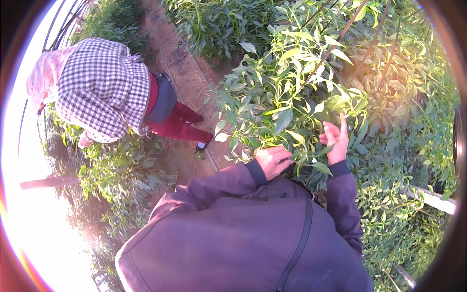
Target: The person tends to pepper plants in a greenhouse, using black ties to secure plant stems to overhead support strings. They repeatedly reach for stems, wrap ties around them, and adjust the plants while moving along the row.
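A bushy green pepper plant [287, 92], with pointed leaves and small white flowers, stands right in front of me. At its near edge, my left hand [274, 161] has its fingers curled in among the lower leaves; whatever lies inside them is hidden. To the right, my right hand [335, 141] is raised against the foliage, palm side partly showing. Its index finger points up and stands apart from the other, bent fingers, and I see nothing gripped there. Leaves cover part of that hand's near side.
A co-worker [104, 92] in a checked top and red trousers bends over plants at the left. A dirt path [180, 63] runs between the rows. Thin slanting strings or rods [335, 44] cross the foliage at upper right. A pale rail [430, 199] shows at far right.
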The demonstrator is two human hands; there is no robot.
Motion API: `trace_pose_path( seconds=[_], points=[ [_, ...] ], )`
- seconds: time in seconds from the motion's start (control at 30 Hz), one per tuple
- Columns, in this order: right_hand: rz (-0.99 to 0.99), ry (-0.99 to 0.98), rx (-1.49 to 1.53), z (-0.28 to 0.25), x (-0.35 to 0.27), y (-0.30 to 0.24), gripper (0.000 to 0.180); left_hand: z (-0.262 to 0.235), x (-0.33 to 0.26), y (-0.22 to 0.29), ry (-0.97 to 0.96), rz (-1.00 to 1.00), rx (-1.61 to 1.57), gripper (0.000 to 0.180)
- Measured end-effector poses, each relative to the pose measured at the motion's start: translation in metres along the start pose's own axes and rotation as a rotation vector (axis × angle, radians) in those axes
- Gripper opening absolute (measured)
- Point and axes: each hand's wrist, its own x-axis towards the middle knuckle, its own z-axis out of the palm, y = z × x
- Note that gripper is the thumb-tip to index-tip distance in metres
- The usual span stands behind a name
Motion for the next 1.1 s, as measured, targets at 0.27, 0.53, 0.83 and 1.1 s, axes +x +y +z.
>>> trace_pose_path(
  seconds=[0.27,0.53,0.83,1.1],
  points=[
    [-0.03,-0.216,0.05,-0.007,-0.008,0.013,0.073,0.031,-0.038,0.015,-0.045,-0.027,0.062,0.017],
    [-0.114,-0.235,0.113,-0.001,0.002,0.003,0.065,0.037,-0.03,0.017,-0.011,-0.053,0.056,0.017],
    [-0.178,-0.308,-0.305,-0.051,-0.037,0.023,0.03,0.014,-0.047,0.018,0.22,-0.207,-0.028,0.022],
    [0.372,-0.604,-0.28,-0.079,-0.12,0.065,0.02,0.009,-0.137,-0.042,0.702,-0.645,-0.444,0.018]
  ],
)
